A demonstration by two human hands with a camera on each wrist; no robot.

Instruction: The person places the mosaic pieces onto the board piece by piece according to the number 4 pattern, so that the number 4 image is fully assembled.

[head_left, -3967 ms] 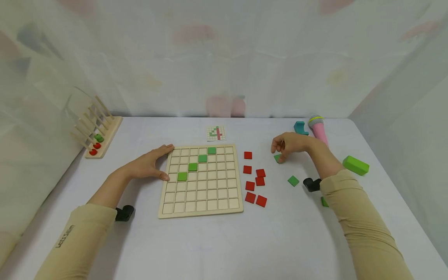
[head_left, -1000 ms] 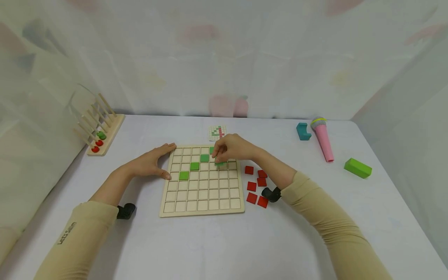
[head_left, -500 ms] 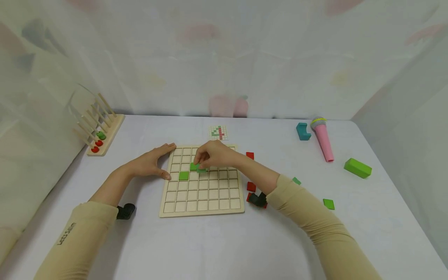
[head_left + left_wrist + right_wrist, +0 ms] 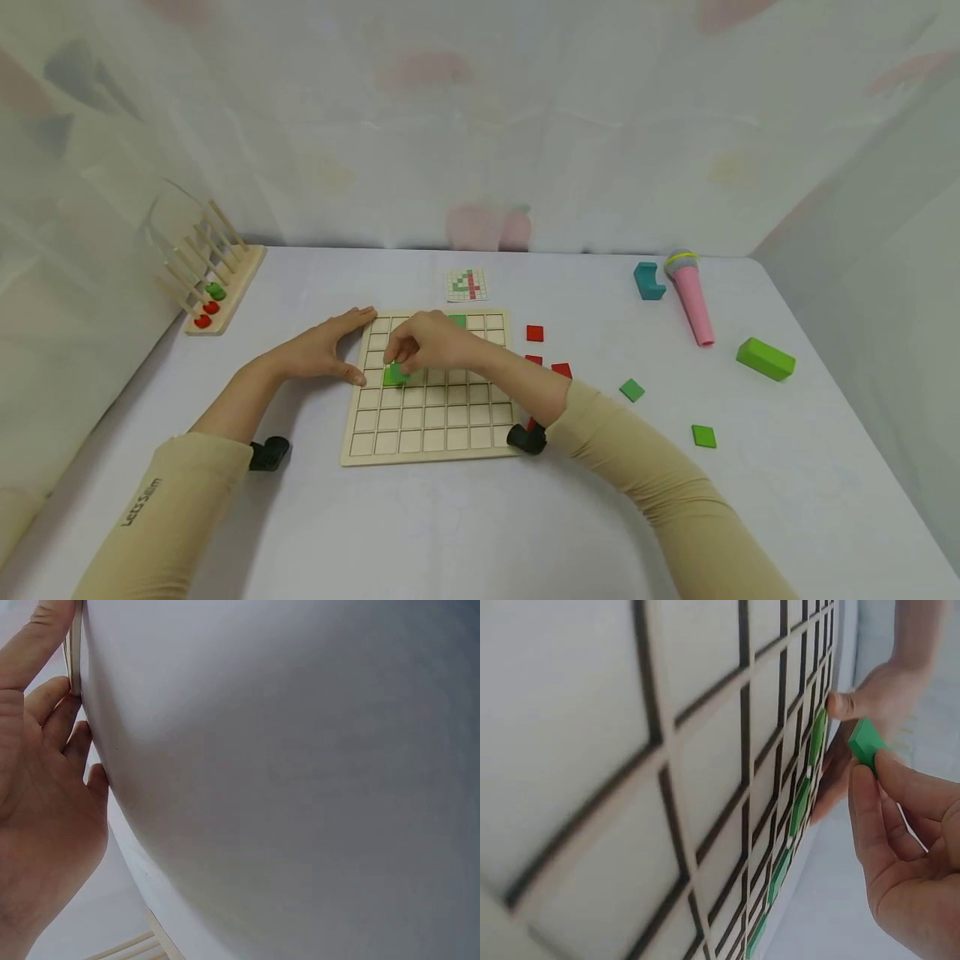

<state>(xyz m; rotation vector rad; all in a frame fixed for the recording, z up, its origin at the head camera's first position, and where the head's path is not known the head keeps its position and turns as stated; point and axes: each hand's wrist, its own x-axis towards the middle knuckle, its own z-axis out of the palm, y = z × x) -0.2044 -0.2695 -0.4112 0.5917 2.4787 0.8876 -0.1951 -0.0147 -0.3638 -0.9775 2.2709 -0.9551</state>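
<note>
A pale wooden grid board [image 4: 431, 458] lies on the white table. My left hand [image 4: 318, 346] rests along its left edge, thumb and fingers spread apart; in the left wrist view the fingertips [image 4: 58, 712] touch the board's side. Over the board's left part, my right hand [image 4: 435, 342] pinches a square green tile [image 4: 865, 742] between thumb and fingertips, held tilted above the squares. Several green tiles [image 4: 817, 739] sit in the grid in a diagonal row, some hidden by the right hand in the head view.
Red tiles [image 4: 535, 333] lie right of the board, partly under the right forearm. Two loose green tiles [image 4: 632, 390] lie farther right. Behind the board is a small pattern card [image 4: 466, 285]. A pink toy microphone [image 4: 693, 307], teal block [image 4: 648, 282], lime block [image 4: 766, 358] and peg rack [image 4: 243, 268] stand around.
My right hand picked up a green tile at the right and carried it left across the board, lately from the middle squares toward the left ones. The left hand stays at the edge.
</note>
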